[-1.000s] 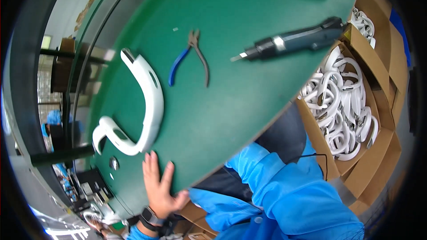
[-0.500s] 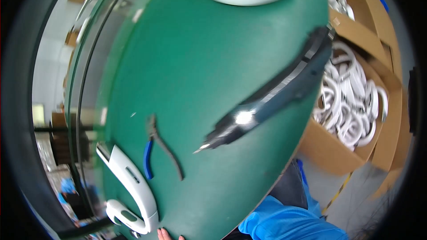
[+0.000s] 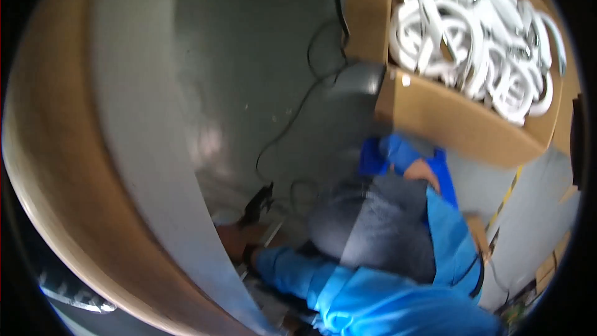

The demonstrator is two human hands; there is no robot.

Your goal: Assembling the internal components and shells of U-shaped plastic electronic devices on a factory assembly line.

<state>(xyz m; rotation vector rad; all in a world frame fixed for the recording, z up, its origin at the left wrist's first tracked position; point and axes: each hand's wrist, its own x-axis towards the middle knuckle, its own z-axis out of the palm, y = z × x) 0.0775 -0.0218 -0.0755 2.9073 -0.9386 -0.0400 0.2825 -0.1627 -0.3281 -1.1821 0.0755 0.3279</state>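
My left hand (image 3: 238, 241) is low beside the bench's pale side panel, blurred and in shadow, its fingers hard to make out. Right at it is a small black object (image 3: 256, 204) with a narrow, jagged end. Whether the hand grips it I cannot tell. At the end of my right sleeve, a strip of bare skin at my right hand (image 3: 424, 173) meets a bright blue covering or object (image 3: 401, 151). Its fingers do not show. Dark grey trouser legs (image 3: 379, 230) lie between my two arms.
The bench's curved wooden edge (image 3: 118, 180) and pale panel (image 3: 143, 99) fill the left side. A cardboard box (image 3: 460, 115) of white curved plastic parts (image 3: 466, 31) stands at the upper right. A black cable (image 3: 289, 126) loops over the grey floor. A blue plastic frame (image 3: 444, 180) is beside my legs.
The view has swung from the green benchtop down to the floor beside it. The pliers, the dark pen-shaped tool and the white parts on the bench are out of sight. Both my arms now show.
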